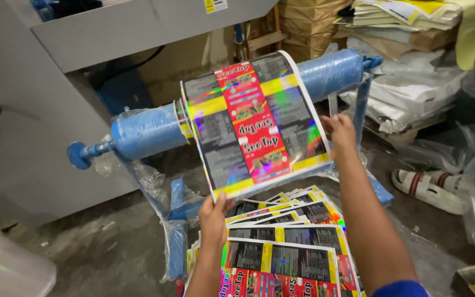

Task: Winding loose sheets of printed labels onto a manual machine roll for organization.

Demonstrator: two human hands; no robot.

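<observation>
Glossy, rainbow-shimmering film is running between my two hands: I am holding a printed sheet (257,118) with a red band down its middle and grey and yellow panels on either side. My left hand (214,217) is pinching its lower left corner, fingers curled closed around the edge. My right hand (339,132) is gripping the right edge higher up, thumb and fingers closed on it. The sheet is draping over a blue plastic-wrapped roller (149,132) that is sitting across a blue stand (177,231), its top end curling over the roller. Just below, a stack of printed sheets (281,247) of the same kind is lying fanned out on the concrete floor (100,242). A white sandal (427,190) is resting on the floor to the right, near heaps of clear plastic wrapping (468,165).
</observation>
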